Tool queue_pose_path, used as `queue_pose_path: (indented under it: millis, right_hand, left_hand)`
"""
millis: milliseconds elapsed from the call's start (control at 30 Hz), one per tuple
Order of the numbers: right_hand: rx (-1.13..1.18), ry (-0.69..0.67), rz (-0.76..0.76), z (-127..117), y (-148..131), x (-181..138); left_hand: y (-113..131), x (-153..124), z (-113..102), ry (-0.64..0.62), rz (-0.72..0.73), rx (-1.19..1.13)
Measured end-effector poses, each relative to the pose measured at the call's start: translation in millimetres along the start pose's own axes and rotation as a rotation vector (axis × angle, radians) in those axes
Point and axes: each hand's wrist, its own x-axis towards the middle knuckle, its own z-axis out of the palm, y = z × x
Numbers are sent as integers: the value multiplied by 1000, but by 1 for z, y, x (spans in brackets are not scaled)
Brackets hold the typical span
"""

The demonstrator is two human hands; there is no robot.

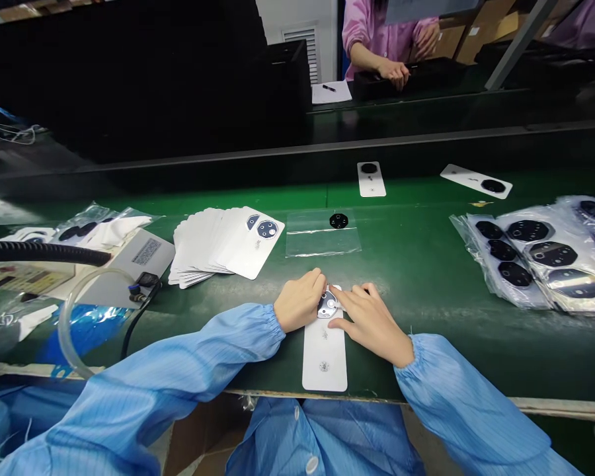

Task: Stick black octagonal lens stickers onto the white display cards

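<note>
Curled left hand (300, 301) sits at the left edge of a dark-and-silver round-lobed piece (326, 303); can't tell if its fingers pinch anything. Right hand (374, 324) has fingers spread, index tip at the piece's far right edge, thumb lower down over a white flat rounded-corner panel (324, 357). Piece lies between both hands, on the panel's far end; panel's near end reaches the edge of the green work surface (401, 264).

Left: fanned stack of white panels (242, 254), then a white box-shaped machine (151, 250) with a black ribbed hose (44, 252). Just beyond the hands: clear plastic bag (305, 243), black round disc (338, 221) on it. Right: clear plastic packs of black discs (553, 254). Far: two white cards with black ovals (371, 188); beyond, a pink-sleeved co-worker's hand (395, 73) at a black tray (377, 87), white paper (324, 96) nearby.
</note>
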Motion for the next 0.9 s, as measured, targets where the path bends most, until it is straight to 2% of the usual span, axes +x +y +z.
queue_pose_path:
  millis: [267,500,600,700,767,833,900]
  right_hand:
    - [-24,4,-4,0,-1,1]
    - [-37,15,-13,2,0,0]
    - [-41,15,-17,2,1,-1]
    - [-40,8,-21,2,3,-1]
    - [-34,5,-25,1,4,0]
    - [-21,7,-26,2,6,0]
    - [-8,10,-27,3,10,0]
  left_hand:
    - [3,-13,1,41,45,14]
    - [14,-39,2,118,18,-86]
    - [25,-57,-3,160,-8,-161]
    - [46,-94,-14,214,-64,-261]
    - [61,-134,-12,263,-188,-386]
    - [72,-181,5,358,-469,-622]
    - [75,-227,38,419,-829,-704]
